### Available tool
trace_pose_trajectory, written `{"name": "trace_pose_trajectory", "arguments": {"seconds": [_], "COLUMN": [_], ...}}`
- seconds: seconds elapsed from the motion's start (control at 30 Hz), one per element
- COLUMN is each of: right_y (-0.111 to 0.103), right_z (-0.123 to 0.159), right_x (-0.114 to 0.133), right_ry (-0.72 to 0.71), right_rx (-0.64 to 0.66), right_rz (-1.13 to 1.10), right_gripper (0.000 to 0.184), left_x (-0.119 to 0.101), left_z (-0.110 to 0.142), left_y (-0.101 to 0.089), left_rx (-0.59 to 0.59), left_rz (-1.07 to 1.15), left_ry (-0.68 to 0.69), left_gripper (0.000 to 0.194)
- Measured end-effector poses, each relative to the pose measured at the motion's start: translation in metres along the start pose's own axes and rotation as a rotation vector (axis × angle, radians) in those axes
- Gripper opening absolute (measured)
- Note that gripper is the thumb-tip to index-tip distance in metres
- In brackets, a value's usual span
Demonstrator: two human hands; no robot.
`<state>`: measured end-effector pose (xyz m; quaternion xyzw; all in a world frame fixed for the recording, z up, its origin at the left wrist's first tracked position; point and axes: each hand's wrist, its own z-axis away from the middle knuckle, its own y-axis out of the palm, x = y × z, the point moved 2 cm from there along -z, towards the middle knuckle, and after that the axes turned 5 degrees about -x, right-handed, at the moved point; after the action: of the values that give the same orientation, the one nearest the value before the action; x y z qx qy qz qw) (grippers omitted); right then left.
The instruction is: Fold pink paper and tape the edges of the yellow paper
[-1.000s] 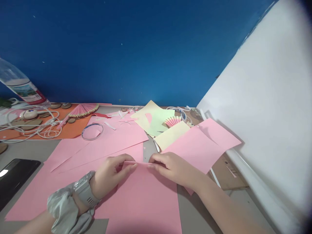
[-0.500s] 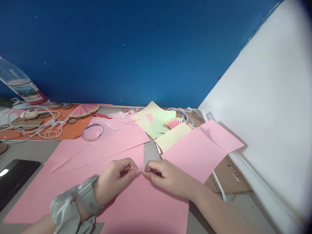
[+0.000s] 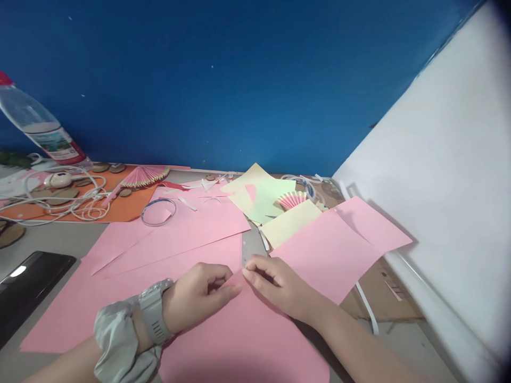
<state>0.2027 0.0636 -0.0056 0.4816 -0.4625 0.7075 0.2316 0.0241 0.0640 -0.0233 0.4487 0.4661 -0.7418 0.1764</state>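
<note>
A sheet of pink paper (image 3: 247,340) lies in front of me, its far edge raised between my hands. My left hand (image 3: 203,295), with a grey watch (image 3: 154,314) and a pale green scrunchie (image 3: 120,343) at the wrist, has thumb and fingers closed at that edge. My right hand (image 3: 275,282) pinches the same edge just to the right, thumb in front and fingers behind. The fingertips of both hands are close together. More pink sheets (image 3: 131,282) lie under and beyond the left hand.
A black phone (image 3: 32,282) lies at left. Behind it are tangled white cables (image 3: 88,205), a tilted bottle (image 3: 51,133) and a folded paper fan (image 3: 143,176). A ring (image 3: 144,217) rests on pink paper. At right, pink sheets (image 3: 327,250) stick out beside the white wall (image 3: 451,159).
My hands have drawn together along the paper's far edge, then the right one shifted slightly up. The sheet has turned a little and its near right part swung right. The view tilted slightly.
</note>
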Motion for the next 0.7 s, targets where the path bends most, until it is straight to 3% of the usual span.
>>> {"name": "trace_pose_trajectory", "arguments": {"seconds": [0.4, 0.7], "right_y": [0.007, 0.011], "right_z": [-0.008, -0.008], "right_x": [-0.003, -0.007], "right_ry": [-0.051, -0.062], "right_rx": [-0.08, -0.098], "right_rz": [-0.048, 0.005], "right_gripper": [0.02, 0.019], "left_x": [0.0, -0.003], "left_z": [-0.002, -0.003], "left_y": [0.003, 0.004], "left_rx": [0.049, -0.008], "left_rz": [0.023, -0.012], "left_ry": [-0.036, -0.076], "left_gripper": [0.036, 0.038]}}
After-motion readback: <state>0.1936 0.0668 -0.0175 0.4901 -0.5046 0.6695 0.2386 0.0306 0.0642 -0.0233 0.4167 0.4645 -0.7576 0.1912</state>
